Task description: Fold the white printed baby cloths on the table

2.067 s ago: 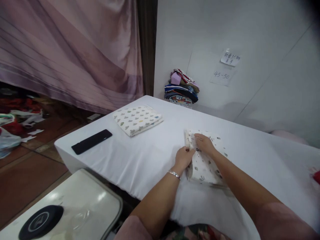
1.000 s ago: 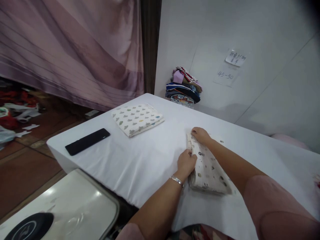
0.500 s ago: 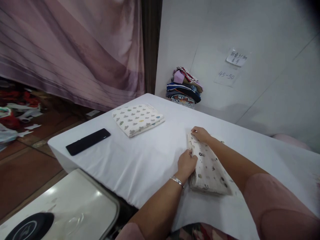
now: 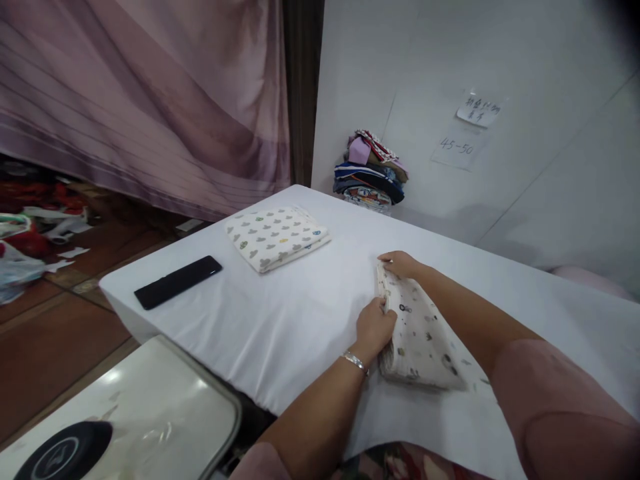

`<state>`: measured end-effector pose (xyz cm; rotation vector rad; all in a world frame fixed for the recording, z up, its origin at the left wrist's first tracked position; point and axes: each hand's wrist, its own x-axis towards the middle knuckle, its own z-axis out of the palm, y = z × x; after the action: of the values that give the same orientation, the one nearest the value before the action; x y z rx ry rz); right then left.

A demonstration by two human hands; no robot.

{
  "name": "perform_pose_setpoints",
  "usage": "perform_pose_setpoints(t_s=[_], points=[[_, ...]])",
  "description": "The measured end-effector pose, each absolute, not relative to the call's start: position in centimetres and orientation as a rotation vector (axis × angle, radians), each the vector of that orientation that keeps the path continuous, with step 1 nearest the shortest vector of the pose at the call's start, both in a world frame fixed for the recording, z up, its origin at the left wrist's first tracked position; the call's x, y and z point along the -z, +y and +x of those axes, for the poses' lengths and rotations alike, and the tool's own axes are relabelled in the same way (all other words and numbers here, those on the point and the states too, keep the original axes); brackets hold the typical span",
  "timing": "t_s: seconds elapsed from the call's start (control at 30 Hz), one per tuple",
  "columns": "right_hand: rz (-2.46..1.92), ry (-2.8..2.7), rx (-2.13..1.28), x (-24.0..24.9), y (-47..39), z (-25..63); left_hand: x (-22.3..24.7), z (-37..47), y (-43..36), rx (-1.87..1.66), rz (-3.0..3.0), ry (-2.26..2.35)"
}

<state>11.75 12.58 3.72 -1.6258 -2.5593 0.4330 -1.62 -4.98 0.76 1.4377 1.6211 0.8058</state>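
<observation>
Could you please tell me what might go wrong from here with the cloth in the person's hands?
The left hand and right hand grip the layered edge of the spotted cloth at just two places, so the layers might slip out of line between them.

The bracelet on the left wrist sits close to that edge and could snag the fabric.

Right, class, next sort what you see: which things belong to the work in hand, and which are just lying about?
In the work:
small-print cloth, held at its edge by the left hand and right hand
white-covered table underneath

Apparently lying about:
cloud-print folded cloth (possibly related)
flat black object
fabric pile by the wall
</observation>
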Motion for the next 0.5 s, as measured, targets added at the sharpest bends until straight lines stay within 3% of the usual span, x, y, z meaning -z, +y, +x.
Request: perform_pose_setpoints(t_s=[0.2,0.5], points=[[-1.563,-2.577,-0.302,-3.29,12.28,12.1,-0.66,-1.55,-5.03,-0.804,1.457,1.63],[-1.575,-2.629,-0.383,-3.9,12.82,11.37,-0.63,-1.52,-5.04,-0.788,1.48,1.634]])
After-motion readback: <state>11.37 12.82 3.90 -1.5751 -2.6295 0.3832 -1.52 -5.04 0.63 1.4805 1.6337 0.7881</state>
